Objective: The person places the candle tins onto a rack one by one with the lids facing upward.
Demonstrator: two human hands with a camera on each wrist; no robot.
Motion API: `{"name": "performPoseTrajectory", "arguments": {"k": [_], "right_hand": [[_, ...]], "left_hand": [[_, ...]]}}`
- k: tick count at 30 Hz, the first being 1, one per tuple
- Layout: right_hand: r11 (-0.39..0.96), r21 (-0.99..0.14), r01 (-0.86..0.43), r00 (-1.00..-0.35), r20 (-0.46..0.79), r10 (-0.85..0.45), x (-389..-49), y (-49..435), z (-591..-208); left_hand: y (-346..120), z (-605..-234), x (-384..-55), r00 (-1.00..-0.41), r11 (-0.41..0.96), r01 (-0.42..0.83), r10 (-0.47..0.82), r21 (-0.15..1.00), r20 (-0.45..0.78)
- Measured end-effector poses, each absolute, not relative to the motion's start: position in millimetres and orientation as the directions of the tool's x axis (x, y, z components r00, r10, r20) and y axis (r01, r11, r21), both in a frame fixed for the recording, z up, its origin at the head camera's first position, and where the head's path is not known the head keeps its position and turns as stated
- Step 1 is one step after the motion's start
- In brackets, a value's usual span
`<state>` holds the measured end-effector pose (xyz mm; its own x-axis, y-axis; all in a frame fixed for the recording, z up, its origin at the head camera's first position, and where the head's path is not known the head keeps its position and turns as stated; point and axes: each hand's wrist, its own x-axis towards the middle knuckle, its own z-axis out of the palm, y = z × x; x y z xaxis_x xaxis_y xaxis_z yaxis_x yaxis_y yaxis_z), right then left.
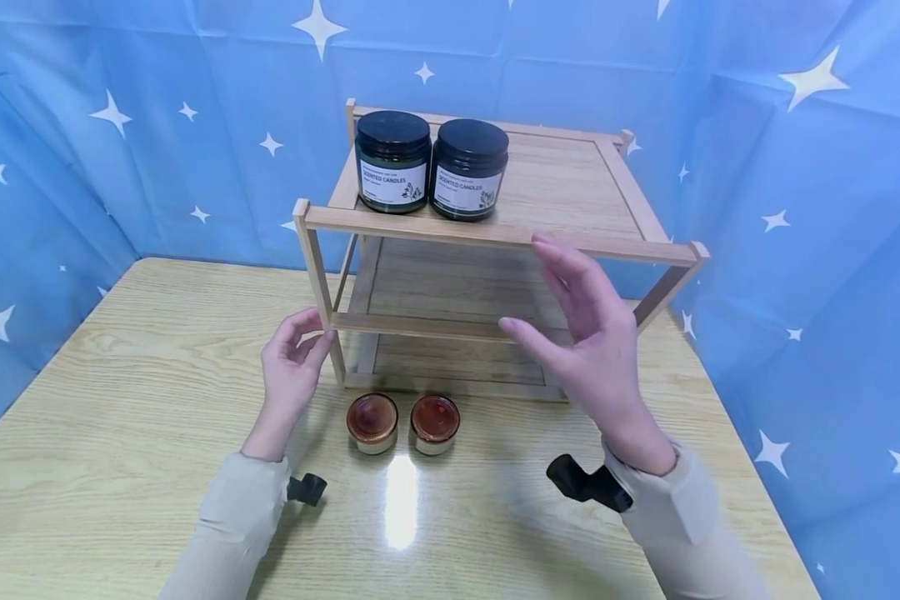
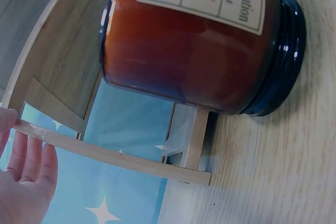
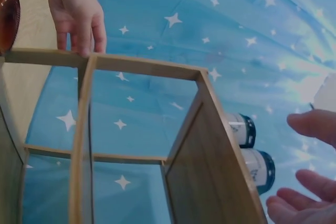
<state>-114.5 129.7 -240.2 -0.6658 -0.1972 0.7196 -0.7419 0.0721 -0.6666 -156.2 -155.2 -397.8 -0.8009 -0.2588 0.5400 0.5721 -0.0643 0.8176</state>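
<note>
A three-tier wooden shelf (image 1: 562,187) stands on the table. My left hand (image 1: 292,358) grips its front left post, thumb on one side and fingers on the other, as the left wrist view shows on the post (image 2: 115,156). In front of the shelf's right half, my right hand (image 1: 600,350) is raised with fingers spread and nothing in it. Two dark green scented candle jars (image 1: 393,162) (image 1: 470,171) with black lids sit side by side at the top tier's left. Two amber candle jars (image 1: 372,421) (image 1: 435,422) stand on the table before the bottom tier.
Blue curtains with white stars (image 1: 217,108) hang behind and beside the table (image 1: 120,400). A front rail (image 1: 450,327) crosses the shelf at the middle tier. Each wrist carries a small black camera mount (image 1: 588,485).
</note>
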Motion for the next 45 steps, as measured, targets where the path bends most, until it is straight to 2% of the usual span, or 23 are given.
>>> {"name": "performPoseTrajectory", "arguments": {"k": [11,23,35,45], "right_hand": [[0.100,-0.685,-0.722,-0.688,0.693,-0.215,-97,138,-273],[0.181,-0.769,-0.614,-0.781,0.557,-0.281,-86,135,-317],[0.214,-0.802,-0.558,-0.820,0.492,-0.293,-85,135,-344],[0.242,-0.801,-0.548,-0.822,0.463,-0.330,-85,131,-365]], "left_hand": [[-155,-397,-156,-0.796,-0.073,0.581,-0.257,0.811,0.547],[-155,-397,-156,-0.793,-0.078,0.584,-0.268,0.808,0.547],[-155,-395,-155,-0.795,-0.066,0.580,-0.261,0.812,0.547],[-155,-396,-155,-0.795,-0.061,0.579,-0.261,0.813,0.547]]}}
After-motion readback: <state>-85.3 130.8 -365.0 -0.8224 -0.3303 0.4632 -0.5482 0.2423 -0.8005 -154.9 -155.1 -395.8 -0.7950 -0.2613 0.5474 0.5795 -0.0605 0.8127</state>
